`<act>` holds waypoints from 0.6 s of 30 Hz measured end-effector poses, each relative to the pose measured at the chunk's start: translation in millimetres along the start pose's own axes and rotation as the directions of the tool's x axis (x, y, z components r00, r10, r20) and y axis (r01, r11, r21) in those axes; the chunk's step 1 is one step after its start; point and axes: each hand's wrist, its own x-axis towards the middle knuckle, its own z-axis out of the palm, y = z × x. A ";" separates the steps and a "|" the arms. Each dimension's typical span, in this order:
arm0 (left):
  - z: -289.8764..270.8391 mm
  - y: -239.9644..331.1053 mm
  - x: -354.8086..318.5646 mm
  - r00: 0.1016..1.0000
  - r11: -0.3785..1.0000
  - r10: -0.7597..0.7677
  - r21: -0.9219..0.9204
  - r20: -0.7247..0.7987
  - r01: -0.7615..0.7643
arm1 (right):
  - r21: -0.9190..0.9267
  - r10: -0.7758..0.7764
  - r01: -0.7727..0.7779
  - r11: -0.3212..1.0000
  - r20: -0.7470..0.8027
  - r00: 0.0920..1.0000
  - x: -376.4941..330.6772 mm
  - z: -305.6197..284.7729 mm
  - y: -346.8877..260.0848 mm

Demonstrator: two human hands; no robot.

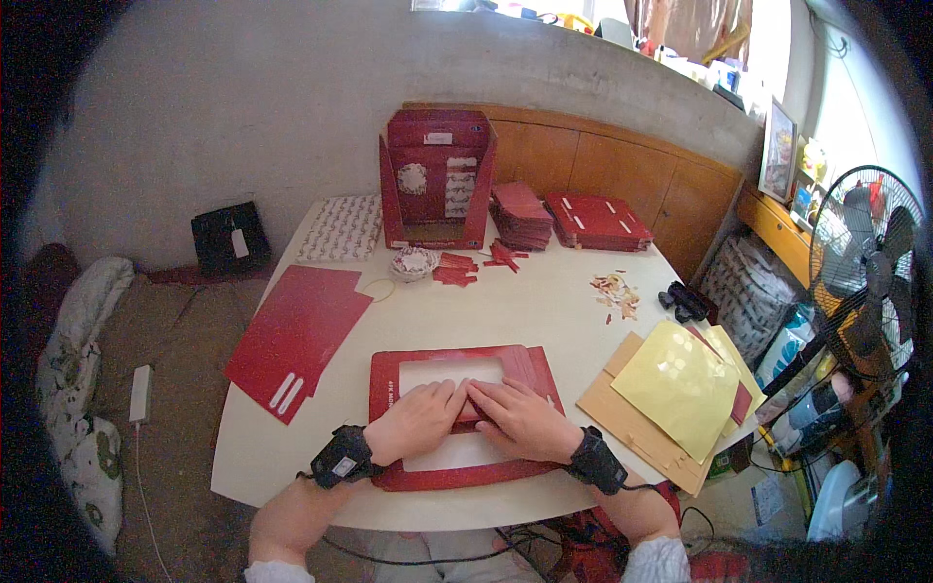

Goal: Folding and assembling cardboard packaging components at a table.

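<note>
Tabletop [335, 394]: red carton [466, 477], long axis crosswise

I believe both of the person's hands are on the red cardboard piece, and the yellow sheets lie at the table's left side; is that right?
Not quite: the yellow sheets lie at the right side of the table, as the head view shows. The left hand and right hand are both on the red cardboard piece.

The left forearm [303, 513] and right forearm [637, 507] angle inward from below, with the left grip [416, 423] and right grip [525, 420] palm down, fingers slightly bent, tips converging close together between them; whether either pinches anything is unclear.
</note>
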 end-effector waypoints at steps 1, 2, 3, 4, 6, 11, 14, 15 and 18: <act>0.6 0.2 1.2 1.000 1.000 0.009 0.003 -0.021 -0.009 | 0.000 0.001 -0.001 1.000 0.000 1.000 -1.4 2.2 2.7; 1.3 0.4 2.2 0.999 1.000 0.017 0.006 -0.041 -0.017 | -0.009 0.009 -0.009 1.000 0.028 1.000 -2.9 5.7 7.7; 2.7 0.2 3.1 0.999 1.000 0.017 0.005 -0.040 -0.017 | -0.018 0.017 -0.016 1.000 0.057 0.998 -4.2 7.5 10.9; 3.6 0.0 3.6 0.999 0.999 0.014 -0.028 -0.030 -0.015 | -0.016 0.016 -0.015 1.000 0.057 0.998 -4.5 6.9 11.6; 4.1 1.7 3.9 1.000 0.998 0.009 -0.062 -0.018 -0.011 | -0.013 0.010 -0.009 1.000 0.068 0.998 -4.9 6.1 13.1; 10.9 1.7 1.1 0.991 1.000 0.014 -0.025 -0.134 -0.017 | 0.059 0.013 -0.016 0.998 0.056 0.998 -3.0 10.0 11.5; 19.9 -2.1 1.1 0.998 0.999 -0.013 -0.048 -0.064 0.010 | 0.064 0.033 -0.037 0.997 0.058 0.998 -3.1 10.8 10.3; 22.4 -3.1 1.3 0.998 0.999 -0.014 -0.049 -0.064 0.011 | 0.051 0.043 -0.046 0.998 0.063 0.997 -3.5 11.1 10.2; 24.9 -4.6 0.9 0.998 0.992 -0.032 -0.122 -0.048 0.026 | -0.010 0.024 -0.023 1.000 0.074 0.997 -2.9 11.6 9.3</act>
